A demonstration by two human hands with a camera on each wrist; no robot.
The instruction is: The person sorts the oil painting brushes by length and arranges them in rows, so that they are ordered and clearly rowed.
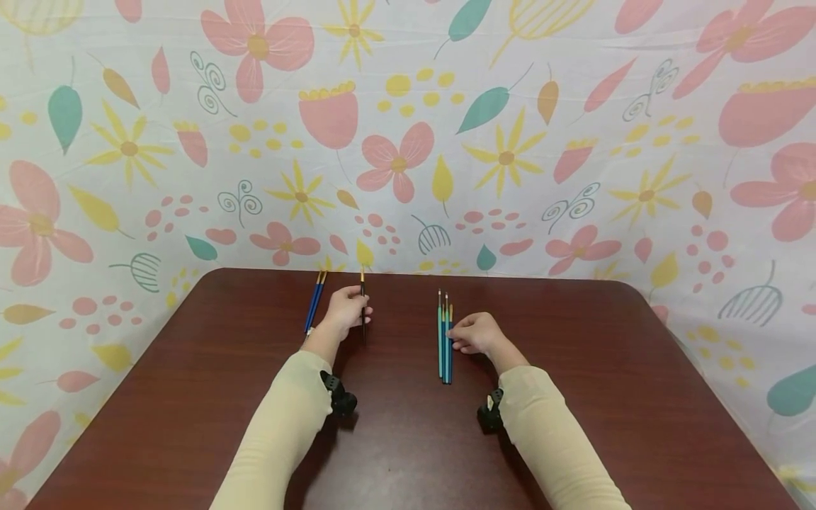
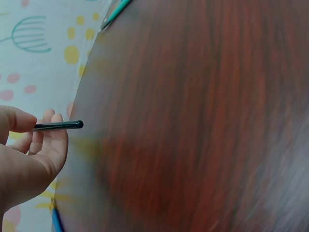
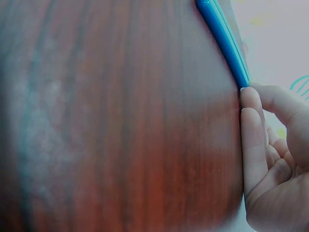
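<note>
My left hand (image 1: 346, 310) pinches a black paintbrush (image 1: 363, 285) between thumb and fingers, bristles towards the wall. In the left wrist view the brush's rounded dark handle end (image 2: 67, 125) pokes out past the fingers. Several teal and blue paintbrushes (image 1: 440, 354) lie side by side near the table's middle. At their right side my right hand (image 1: 479, 333) pinches the outermost blue paintbrush (image 1: 451, 361) with thumb and fingertips. In the right wrist view, the blue handle (image 3: 224, 41) reaches up from those fingertips, which hide the rest of it.
Left of my left hand, blue paintbrushes (image 1: 312, 308) lie at a slant near the far edge of the brown table (image 1: 191, 397). A flower-patterned cloth (image 1: 395, 92) hangs behind the table. Each wrist carries a small black camera (image 1: 341, 400).
</note>
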